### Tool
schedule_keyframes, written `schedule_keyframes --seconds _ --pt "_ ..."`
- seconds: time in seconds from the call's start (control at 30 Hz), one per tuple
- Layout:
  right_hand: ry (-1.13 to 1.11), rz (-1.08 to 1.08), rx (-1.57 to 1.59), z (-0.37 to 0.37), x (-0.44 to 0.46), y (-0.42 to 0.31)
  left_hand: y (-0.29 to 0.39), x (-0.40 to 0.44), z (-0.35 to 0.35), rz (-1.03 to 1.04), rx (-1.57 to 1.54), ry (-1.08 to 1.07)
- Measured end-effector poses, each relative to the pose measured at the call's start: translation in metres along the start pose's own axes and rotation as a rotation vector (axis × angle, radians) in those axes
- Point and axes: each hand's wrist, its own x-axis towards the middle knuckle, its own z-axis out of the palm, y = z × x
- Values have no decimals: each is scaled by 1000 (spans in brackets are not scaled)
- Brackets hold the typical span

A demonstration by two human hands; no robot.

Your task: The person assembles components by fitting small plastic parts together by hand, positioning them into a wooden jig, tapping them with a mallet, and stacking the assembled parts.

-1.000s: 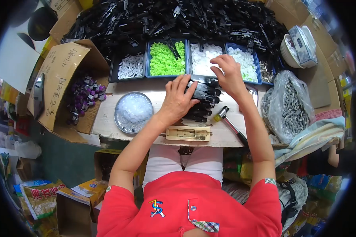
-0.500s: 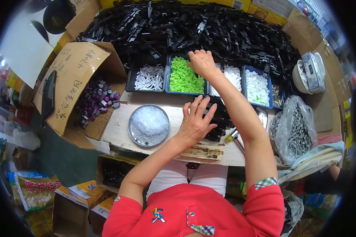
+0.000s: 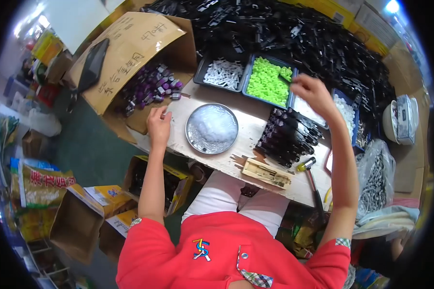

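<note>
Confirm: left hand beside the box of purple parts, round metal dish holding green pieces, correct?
No: the head view shows whitish, translucent pieces in the round metal dish, not green ones. The left hand is beside the box of purple parts.

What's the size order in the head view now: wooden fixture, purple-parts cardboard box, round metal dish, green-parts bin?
1. Purple-parts cardboard box
2. Round metal dish and green-parts bin: look alike
3. Wooden fixture

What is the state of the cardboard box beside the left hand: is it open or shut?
Open. The cardboard box has an uncovered mouth, and purple-and-silver pieces are visible inside it.
</note>
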Motion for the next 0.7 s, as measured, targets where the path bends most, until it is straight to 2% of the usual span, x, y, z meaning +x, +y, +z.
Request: schedule_keyframes --seconds 0.03,0.1,0.13,0.17,0.2,0.27,0.33,0.37,0.47,0.53,0.6,0.7 --pt "-1 27 0 5 -27 -16 -4 4 -1 -3 3 11" --pt "98 -286 -88 27 -70 -15 -10 10 0 12 75 -28" --pt "59 -294 -144 34 -91 -23 -11 15 5 13 74 -27" --pt "74 -392 -172 46 -109 -23 -11 21 12 161 106 19" --pt "65 -387 -183 56 -127 -28 -12 27 20 308 137 64" --pt "37 -313 -310 81 -155 -27 -15 38 35 277 145 4" --pt "-28 -203 -406 102 -174 -16 -11 44 50 299 417 -27" --pt "-28 -195 -405 109 -177 -11 -4 41 55 300 462 31" --pt "68 -200 -505 132 -189 4 -7 48 62 259 452 -17" --pt "93 -228 -524 139 -191 5 -17 48 61 378 385 2" --pt "108 -272 -556 150 -192 9 -11 42 51 322 398 -41" --pt "118 -298 -619 160 -187 13 -21 23 33 405 288 -81"
